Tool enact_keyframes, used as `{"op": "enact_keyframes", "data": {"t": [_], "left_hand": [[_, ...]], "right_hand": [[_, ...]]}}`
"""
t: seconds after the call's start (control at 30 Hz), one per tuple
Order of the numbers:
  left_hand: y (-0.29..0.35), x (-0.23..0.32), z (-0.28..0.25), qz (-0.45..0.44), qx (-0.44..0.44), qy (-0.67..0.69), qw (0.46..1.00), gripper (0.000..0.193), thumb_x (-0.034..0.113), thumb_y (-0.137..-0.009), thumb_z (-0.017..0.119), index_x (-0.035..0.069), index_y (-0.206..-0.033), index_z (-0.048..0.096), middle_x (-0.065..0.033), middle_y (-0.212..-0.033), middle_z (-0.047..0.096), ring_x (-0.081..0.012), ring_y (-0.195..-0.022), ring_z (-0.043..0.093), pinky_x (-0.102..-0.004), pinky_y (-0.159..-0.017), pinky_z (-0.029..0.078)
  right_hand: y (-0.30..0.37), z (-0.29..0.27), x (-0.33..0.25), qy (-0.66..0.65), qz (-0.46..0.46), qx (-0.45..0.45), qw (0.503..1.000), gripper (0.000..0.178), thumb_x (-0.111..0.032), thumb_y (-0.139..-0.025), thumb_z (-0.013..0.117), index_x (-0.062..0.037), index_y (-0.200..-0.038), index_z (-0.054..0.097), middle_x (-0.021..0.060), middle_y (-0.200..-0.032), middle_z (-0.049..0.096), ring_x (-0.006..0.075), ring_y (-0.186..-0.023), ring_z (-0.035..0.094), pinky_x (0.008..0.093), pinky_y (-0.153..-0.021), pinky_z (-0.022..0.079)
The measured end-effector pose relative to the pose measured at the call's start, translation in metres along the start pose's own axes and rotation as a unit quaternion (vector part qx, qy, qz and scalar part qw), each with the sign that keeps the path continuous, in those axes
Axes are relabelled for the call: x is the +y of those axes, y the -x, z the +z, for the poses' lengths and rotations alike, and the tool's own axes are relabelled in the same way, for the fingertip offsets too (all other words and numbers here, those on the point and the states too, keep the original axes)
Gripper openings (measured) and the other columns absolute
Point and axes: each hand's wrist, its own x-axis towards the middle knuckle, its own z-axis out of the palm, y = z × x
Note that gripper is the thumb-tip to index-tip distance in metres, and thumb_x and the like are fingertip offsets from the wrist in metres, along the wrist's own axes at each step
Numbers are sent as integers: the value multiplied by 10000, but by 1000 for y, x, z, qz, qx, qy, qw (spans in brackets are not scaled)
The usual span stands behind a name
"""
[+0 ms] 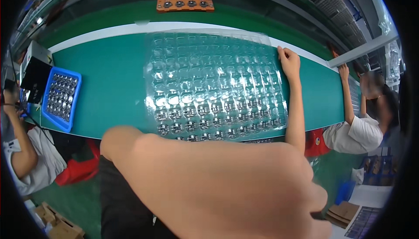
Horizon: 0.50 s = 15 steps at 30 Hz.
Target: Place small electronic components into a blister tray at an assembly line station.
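Lying on the green table [109,86], a big clear tray [196,75] has metal parts [202,110] in its near rows. The right hand [290,62] curls by its far right edge (can't tell if it pinches). The blurry left hand [292,195] blocks the near edge; can't tell if it holds anything. A blue bin [75,101] sits left, an orange block [186,8] far. Bare table shows on both sides.

The green table [109,81] bears a clear tray [205,75] and blue basket [76,99].
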Motion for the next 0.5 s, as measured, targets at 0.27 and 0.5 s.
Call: {"op": "enact_keyframes", "data": {"t": [0.27,0.5], "left_hand": [[31,9,-3,62,-5,61,996,114,220,-787,674,106,-780,667,-15,-658,600,-150,-522,529,-314,-496,408],[4,-4,4,81,-3,89,993,117,216,-794,666,100,-774,658,-19,-650,591,-160,-523,535,-314,-498,413]], "right_hand": [[3,4,8,16,-14,12,1000,441,-409,-938,607,-43,-701,671,117,-619,620,274,-591,611,385,-598,463],[5,4,-3,5,-3,-6,1000,452,-415,-939,602,-34,-708,670,112,-600,601,270,-573,588,379,-586,451]]}}
